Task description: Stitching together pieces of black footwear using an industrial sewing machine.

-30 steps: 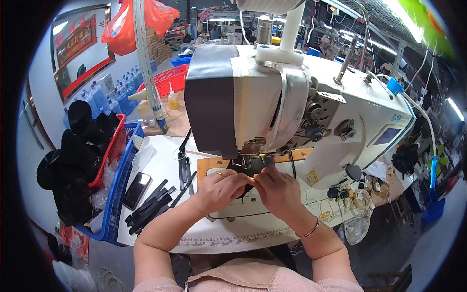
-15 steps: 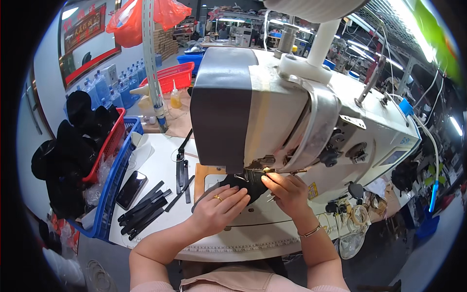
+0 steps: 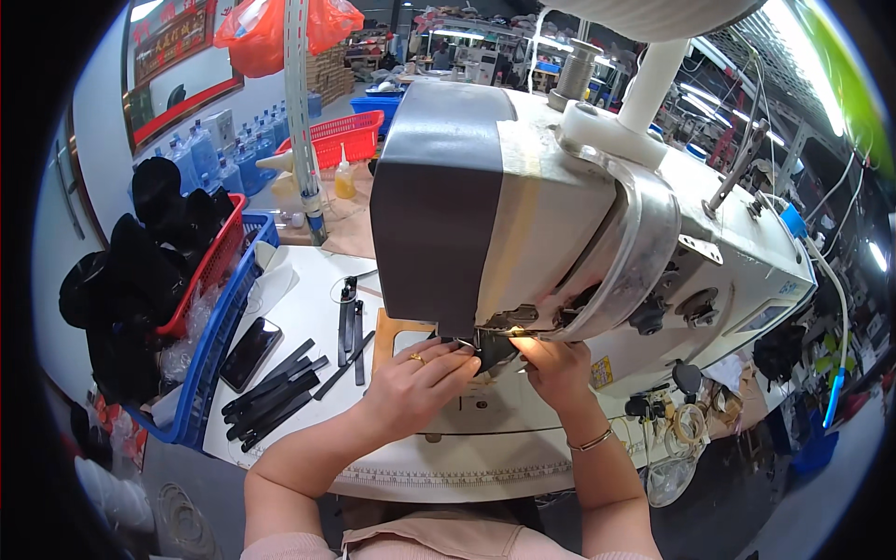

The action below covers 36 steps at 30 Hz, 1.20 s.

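Note:
A small black fabric piece (image 3: 496, 354) lies under the needle area of a white and grey sewing machine (image 3: 546, 215). My left hand (image 3: 418, 381), with a ring on one finger, grips its left edge, fingers pressed together. From the other side my right hand (image 3: 553, 370) pinches it close to the lit presser foot, thumb and fingers closed. Thin metal tips stick out below the right fingers; which tool they belong to is hidden in the palm. The machine head hides the far part of the fabric.
Black strips (image 3: 275, 397) lie left on the white table (image 3: 373, 481), beside a phone (image 3: 250, 355). A blue basket (image 3: 207, 373) and a red basket (image 3: 210, 271) with black moulded pieces stand at the left edge. A yellow oil bottle (image 3: 344, 179) stands behind.
The black fabric has turned and gathered at the needle, so less of it shows. My left fingers have gone from lying flat on it to gripping its edge. The view has shifted slightly.

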### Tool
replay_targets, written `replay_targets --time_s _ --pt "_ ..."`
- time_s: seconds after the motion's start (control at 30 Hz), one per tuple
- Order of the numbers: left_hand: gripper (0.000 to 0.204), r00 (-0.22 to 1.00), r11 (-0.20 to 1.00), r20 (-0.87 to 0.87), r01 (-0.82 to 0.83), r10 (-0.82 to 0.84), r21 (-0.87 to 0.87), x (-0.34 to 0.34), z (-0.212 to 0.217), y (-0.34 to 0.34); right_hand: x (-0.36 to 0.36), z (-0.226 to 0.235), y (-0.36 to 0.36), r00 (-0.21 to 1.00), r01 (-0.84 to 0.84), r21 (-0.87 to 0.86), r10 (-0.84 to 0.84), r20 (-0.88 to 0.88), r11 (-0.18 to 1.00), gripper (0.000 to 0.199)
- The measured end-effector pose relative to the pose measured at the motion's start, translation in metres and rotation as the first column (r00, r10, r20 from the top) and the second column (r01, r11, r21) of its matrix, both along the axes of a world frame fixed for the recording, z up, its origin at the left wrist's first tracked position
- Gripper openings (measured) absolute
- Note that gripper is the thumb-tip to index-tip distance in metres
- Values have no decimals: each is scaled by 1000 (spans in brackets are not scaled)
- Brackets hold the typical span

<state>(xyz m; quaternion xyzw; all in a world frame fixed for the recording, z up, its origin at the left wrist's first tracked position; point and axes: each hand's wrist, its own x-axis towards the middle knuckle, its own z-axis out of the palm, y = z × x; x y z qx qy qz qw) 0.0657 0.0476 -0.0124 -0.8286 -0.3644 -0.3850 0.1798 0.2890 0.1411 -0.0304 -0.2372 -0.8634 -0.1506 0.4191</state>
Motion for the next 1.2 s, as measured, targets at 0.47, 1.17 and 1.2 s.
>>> replay_targets --time_s 0.47,1.17,1.2 --pt "24 999 998 22 -26 24 58 0 -2 10 0 -21 20 998 37 -29 -38 -47 999 22" --pt "21 995 997 87 -56 51 53 -4 -7 24 -19 -52 49 932 319 -25 -318 -176 948 20" --pt "20 995 997 88 -57 52 55 -5 -7 24 -22 -47 47 945 229 -96 -245 -216 969 30"
